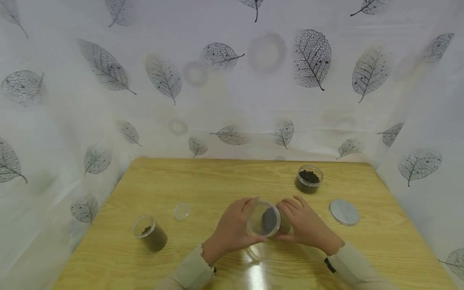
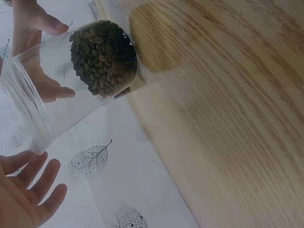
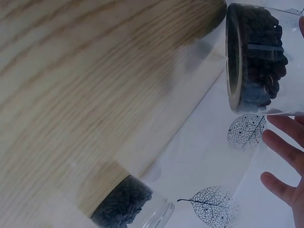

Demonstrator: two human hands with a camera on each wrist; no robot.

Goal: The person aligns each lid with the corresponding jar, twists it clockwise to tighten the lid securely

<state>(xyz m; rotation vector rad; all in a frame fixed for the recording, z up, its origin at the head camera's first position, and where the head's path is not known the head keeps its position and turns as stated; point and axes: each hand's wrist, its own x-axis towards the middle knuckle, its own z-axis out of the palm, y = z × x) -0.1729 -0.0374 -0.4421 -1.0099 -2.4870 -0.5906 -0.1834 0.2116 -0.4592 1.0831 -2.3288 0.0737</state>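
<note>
Both hands hold one clear jar, part filled with dark bean-like pieces, above the table. It is tilted, its mouth end toward the left hand. My left hand grips the rim end, thumb on the near side and fingers on the far side. Around the body near the base, my right hand has its thumb and fingers on opposite sides. In the right wrist view the fingers of that hand lie against the jar wall. Whether a clear lid covers the mouth I cannot tell.
An open jar of dark pieces stands at the back right, a silver round lid in front of it. At left are a taller filled jar and a small clear disc. Leaf-patterned sheeting surrounds the wooden table.
</note>
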